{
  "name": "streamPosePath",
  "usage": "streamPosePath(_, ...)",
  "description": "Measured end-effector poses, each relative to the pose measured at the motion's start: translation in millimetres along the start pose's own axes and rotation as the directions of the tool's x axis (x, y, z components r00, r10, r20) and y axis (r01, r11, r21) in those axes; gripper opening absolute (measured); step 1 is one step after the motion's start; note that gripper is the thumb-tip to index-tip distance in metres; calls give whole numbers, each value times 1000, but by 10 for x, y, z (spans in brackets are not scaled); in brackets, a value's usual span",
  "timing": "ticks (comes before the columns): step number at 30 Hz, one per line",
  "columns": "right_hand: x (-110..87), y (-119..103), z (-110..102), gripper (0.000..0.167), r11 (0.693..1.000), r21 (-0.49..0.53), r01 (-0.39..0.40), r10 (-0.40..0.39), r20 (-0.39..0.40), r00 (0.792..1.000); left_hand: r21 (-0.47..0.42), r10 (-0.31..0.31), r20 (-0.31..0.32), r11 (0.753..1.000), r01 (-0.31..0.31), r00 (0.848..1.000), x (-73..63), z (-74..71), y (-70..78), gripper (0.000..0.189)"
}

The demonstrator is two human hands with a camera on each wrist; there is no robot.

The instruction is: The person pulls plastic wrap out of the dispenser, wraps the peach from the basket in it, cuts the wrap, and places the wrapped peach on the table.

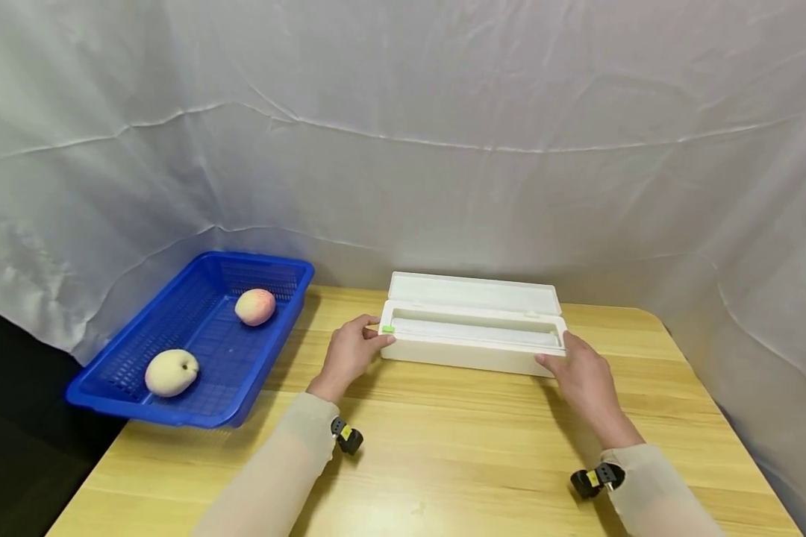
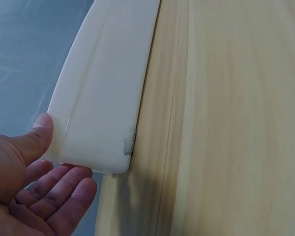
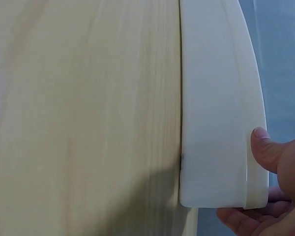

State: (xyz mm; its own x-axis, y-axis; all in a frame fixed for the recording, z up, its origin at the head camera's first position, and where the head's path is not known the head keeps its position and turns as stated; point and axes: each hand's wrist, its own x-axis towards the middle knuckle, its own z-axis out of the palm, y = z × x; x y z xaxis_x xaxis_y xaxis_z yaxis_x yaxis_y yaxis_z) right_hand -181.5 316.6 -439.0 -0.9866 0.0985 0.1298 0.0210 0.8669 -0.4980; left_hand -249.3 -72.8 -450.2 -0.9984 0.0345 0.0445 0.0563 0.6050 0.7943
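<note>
Nearest are two pale sleeves, the left (image 1: 269, 477) and the right (image 1: 658, 496), each with a small black camera at the cuff. Under them spreads the wood-grain bench (image 1: 457, 462).

Beyond the cuffs, the left hand (image 1: 351, 350) has its grip on the left end of a long white box (image 1: 470, 356), thumb on the top edge and fingers bent at the end. The right hand (image 1: 586, 377) pinches the right end likewise, thumb at the front edge. The box rests on the bench near its far side, long face towards the person; a dark smudge (image 2: 129, 142) marks a lower corner. A green tab (image 1: 388, 329) sits at its top left, a white strip lies in the long slot, and the lid (image 1: 473, 292) stands open behind.

Off to the left, a blue basket (image 1: 154, 412) overhangs the bench edge, holding a nearer peach (image 1: 172, 373) and a farther, pinker peach (image 1: 255, 307).

A grey-white curtain (image 1: 443, 171) hangs behind everything.
</note>
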Motion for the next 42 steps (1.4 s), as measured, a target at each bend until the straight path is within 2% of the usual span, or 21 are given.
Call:
streamPosePath(7,80,27,-3,80,1000,11,-17,17,-1,1000,-17,-8,23,1000,9,1000,77,-8,-15,52)
streamPosePath(11,114,17,19,80,1000,15,3,-3,-3,1000,-12,-24,14,1000,24,1000,95,-35,-36,52)
streamPosePath(18,200,-4,69,86,1000,13,-6,6,11,1000,1,-37,4,999,37,999,126,-59,-72,53)
streamPosePath(25,265,31,89,82,1000,13,-4,4,-7,1000,-11,-20,8,1000,21,1000,207,-48,-43,54)
streamPosePath(33,288,29,76,83,999,42,-28,28,-3,1000,6,-30,17,1000,30,999,264,-39,-28,55)
streamPosePath(42,279,31,100,87,997,52,-55,55,-3,998,71,-31,33,997,28,999,274,-56,69,59)
